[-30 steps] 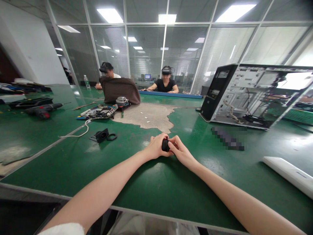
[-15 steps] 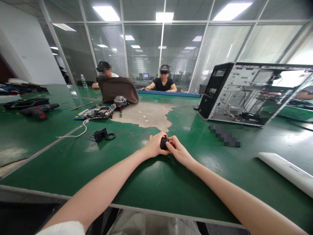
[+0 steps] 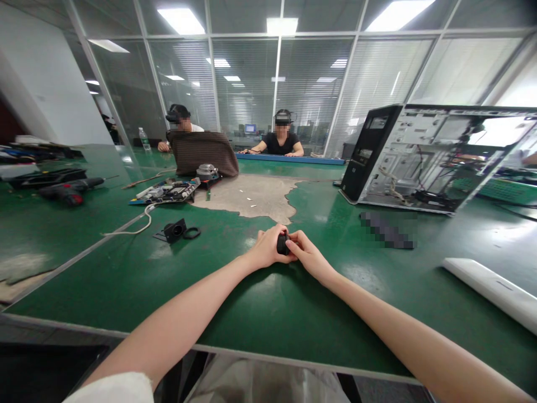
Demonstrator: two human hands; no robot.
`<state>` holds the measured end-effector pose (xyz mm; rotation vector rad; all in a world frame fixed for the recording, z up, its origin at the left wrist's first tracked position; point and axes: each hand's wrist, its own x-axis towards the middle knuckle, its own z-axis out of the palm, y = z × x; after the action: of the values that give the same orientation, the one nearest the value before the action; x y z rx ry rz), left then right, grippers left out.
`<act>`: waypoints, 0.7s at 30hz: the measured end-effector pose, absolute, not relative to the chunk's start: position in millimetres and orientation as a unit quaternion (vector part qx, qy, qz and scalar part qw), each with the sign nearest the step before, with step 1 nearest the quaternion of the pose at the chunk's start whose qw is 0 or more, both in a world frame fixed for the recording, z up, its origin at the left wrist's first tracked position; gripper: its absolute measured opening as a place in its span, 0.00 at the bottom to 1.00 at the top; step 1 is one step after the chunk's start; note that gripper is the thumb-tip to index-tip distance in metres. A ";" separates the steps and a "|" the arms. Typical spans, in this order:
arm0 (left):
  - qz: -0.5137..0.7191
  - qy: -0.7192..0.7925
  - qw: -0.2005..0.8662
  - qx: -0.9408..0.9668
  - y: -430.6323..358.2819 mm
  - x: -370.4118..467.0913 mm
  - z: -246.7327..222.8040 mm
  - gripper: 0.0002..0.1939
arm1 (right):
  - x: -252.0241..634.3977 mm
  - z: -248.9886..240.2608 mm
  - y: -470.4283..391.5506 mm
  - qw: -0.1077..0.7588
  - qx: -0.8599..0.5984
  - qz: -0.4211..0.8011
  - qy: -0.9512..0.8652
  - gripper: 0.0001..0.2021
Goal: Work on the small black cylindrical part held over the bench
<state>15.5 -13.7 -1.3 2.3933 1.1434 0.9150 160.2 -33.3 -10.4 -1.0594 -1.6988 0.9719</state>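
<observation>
Left hand (image 3: 268,249): It is curled around a small black part (image 3: 282,244). The fingers wrap the part from the left side.
Right hand (image 3: 308,254): It pinches the same black part from the right. The fingertips (image 3: 292,244) press on it.
Small black part: It sits between both hands, just above the green table (image 3: 260,313), in the middle of the view.
Black ring and holder (image 3: 178,230): They lie on the table at 10 o'clock from the hands, well apart from them.
White cable (image 3: 136,226): It curls on the table left of the holder.
Circuit board (image 3: 168,193): It lies farther off at 11 o'clock.
Open computer case (image 3: 419,159): It lies on its side at 2 o'clock.
White bar (image 3: 490,291): It lies at 4 o'clock, near the table edge.
Two people: They sit at the far end of the table at 12 o'clock.
</observation>
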 end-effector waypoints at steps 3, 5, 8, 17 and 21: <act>0.317 0.408 0.171 0.839 -14.4 15.9 -0.1 0.26 | 160.2 -8.5 -38.0 0.448 -0.395 0.415 -0.686 0.10; 0.317 0.409 0.171 0.839 -14.8 16.4 0.3 0.26 | 159.2 -7.8 -38.4 0.459 -0.401 0.407 -0.680 0.09; 0.320 0.407 0.171 0.838 -14.7 16.8 -0.1 0.26 | 157.5 -8.5 -34.4 0.472 -0.424 0.398 -0.662 0.10; 0.326 0.398 0.153 0.843 -12.0 14.9 -3.7 0.28 | 160.1 -7.4 -35.7 0.458 -0.427 0.427 -0.652 0.10; 0.324 0.396 0.152 0.846 -12.6 14.8 -3.7 0.27 | 160.3 -4.3 -39.7 0.461 -0.407 0.429 -0.663 0.09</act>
<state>14.8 -12.6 -3.7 2.4275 1.1357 0.9301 160.3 -39.7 -4.3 -1.0003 -1.6304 1.0545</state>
